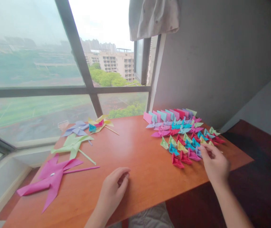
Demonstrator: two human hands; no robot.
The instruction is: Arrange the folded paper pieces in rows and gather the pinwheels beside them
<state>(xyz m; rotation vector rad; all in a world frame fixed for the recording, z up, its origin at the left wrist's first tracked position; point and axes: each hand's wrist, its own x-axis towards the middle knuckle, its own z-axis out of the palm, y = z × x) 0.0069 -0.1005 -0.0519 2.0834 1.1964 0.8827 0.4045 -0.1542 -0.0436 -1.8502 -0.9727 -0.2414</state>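
Note:
My left hand (113,190) rests on the orange-brown table (135,148), fingers curled loosely with nothing visible in them. My right hand (214,164) reaches over the near right edge of a spread of small folded paper pieces (185,144) in red, pink, blue, green and yellow; its fingertips are pinched together at the pieces, and what they hold is blurred. Behind the small pieces stands a row of larger folded papers (170,115).
Paper pinwheels lie on the table's left side: a pink one (52,177), a green one (73,144), a purple one (77,128) and a multicoloured one (99,123). A large window (54,63) is behind, a grey wall (216,63) to the right.

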